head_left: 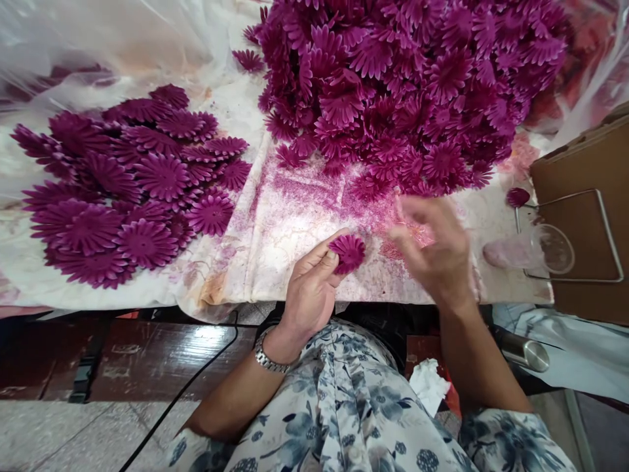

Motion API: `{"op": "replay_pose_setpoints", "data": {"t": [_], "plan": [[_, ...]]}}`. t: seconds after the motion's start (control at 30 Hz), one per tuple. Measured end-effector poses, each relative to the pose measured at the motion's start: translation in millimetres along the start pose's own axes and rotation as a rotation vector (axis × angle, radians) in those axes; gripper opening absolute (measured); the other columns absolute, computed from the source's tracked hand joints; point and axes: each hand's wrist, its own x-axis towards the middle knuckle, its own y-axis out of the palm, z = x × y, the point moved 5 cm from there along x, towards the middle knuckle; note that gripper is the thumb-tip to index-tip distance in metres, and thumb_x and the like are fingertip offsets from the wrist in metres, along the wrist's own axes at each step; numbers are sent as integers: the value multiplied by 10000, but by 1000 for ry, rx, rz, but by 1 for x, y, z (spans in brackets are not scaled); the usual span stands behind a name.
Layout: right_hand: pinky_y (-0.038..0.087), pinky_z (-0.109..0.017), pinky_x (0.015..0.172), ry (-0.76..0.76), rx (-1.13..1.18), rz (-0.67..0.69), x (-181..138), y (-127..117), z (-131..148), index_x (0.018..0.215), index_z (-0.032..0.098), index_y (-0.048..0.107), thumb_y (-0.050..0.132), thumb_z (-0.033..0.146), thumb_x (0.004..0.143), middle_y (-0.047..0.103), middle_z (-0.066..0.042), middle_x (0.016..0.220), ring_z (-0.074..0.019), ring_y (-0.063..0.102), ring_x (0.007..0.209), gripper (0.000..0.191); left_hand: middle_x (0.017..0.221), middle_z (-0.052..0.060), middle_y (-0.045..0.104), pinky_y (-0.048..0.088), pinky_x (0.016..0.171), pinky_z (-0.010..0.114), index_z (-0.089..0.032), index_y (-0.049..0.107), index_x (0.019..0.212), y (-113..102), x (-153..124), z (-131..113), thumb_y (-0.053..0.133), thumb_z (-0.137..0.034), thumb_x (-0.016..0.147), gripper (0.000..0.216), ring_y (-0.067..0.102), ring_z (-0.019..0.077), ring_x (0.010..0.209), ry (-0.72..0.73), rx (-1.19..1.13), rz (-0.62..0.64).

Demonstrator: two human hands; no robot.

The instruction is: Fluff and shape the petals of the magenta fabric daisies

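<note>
Purple flower [348, 252] is pinched at its edge by the left hand [309, 292], leaving its face exposed, while the blurred right hand [435, 252] is held loosely curled, empty.

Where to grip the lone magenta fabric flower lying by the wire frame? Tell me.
Pinch the lone magenta fabric flower by its petal rim, coming from the left with the right hand. It lies flat and apart from the big magenta flower pile; the wire frame crowds its right side.

Head camera looks steeply down, close over the table edge [255, 288] and lap.
</note>
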Motion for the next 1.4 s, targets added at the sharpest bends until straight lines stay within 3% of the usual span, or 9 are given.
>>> {"op": "replay_pose_setpoints", "data": {"t": [0.1, 0.23, 0.37, 0.53, 0.9, 1.03, 1.13, 1.27, 1.4], "plan": [[453, -282, 623, -111, 188, 171, -14, 26, 33, 827, 180, 577, 545, 313, 854, 567, -25, 681, -139, 519, 659, 139, 924, 70, 721, 477, 817, 245, -152, 708, 981, 2, 0, 2, 666, -218, 723, 269, 646, 159, 876, -26, 10, 10], [418, -276, 614, -104, 191, 161, -23, 37, 44, 740, 172, 540, 516, 247, 870, 552, -24, 638, -130, 483, 619, 152, 889, 71, 723, 480, 791, 246, -146, 719, 938, 5, -1, 4, 692, -242, 702, 257, 642, 160, 857, -29, 14, 20], [403, -250, 576, -59, 189, 98, -20, 29, 33, 700, 162, 523, 488, 138, 857, 509, -10, 598, -112, 470, 586, 163, 847, 67, 727, 499, 747, 262, -148, 723, 908, 3, -2, 4, 732, -294, 668, 282, 649, 161, 789, 1, 40, -21], [342, -217, 496, 190, 158, -57, -4, 3, 4, 684, 170, 525, 518, 181, 850, 485, 27, 589, -74, 440, 526, 167, 899, 81, 727, 479, 897, 350, -149, 717, 915, 1, -1, 1, 710, -302, 700, 264, 658, 204, 904, 32, 23, -40], [377, -223, 534, 278, 500, 197, -15, 23, 16, 680, 173, 528, 517, 242, 860, 484, 36, 607, -70, 460, 549, 193, 864, 42, 716, 498, 903, 373, -169, 675, 944, 4, 4, -5, 644, -197, 740, 209, 654, 184, 913, 50, 12, -97], [461, -280, 625, 286, 311, -16, 3, -6, -16, 869, 197, 603, 534, 279, 855, 592, -15, 771, -122, 540, 687, 109, 798, 22, 695, 533, 838, 405, -162, 668, 935, 4, 2, -5, 646, -170, 722, 215, 664, 165, 787, -1, -18, -91], [485, -348, 717, 221, 48, -155, 11, -21, -19, 1036, 213, 588, 601, 300, 810, 590, -68, 981, -171, 539, 859, 242, 782, 14, 687, 546, 787, 368, -157, 674, 911, 6, 2, -4, 654, -183, 716, 198, 652, 141, 729, -12, -43, -88], [496, -319, 662, -69, 217, 160, -5, 15, 27, 919, 191, 610, 602, 289, 812, 603, -36, 789, -150, 549, 747, 145, 752, 24, 692, 515, 685, 224, -143, 695, 852, 8, 3, -1, 670, -198, 705, 159, 628, 110, 698, 20, 8, -90], [477, -281, 611, -19, 254, 102, -13, 25, 34, 760, 173, 590, 549, 239, 846, 586, -27, 690, -130, 549, 675, 116, 755, 45, 703, 513, 701, 255, -137, 701, 803, 5, 3, -3, 708, -272, 687, 178, 636, 141, 719, 65, 99, -75]]}}
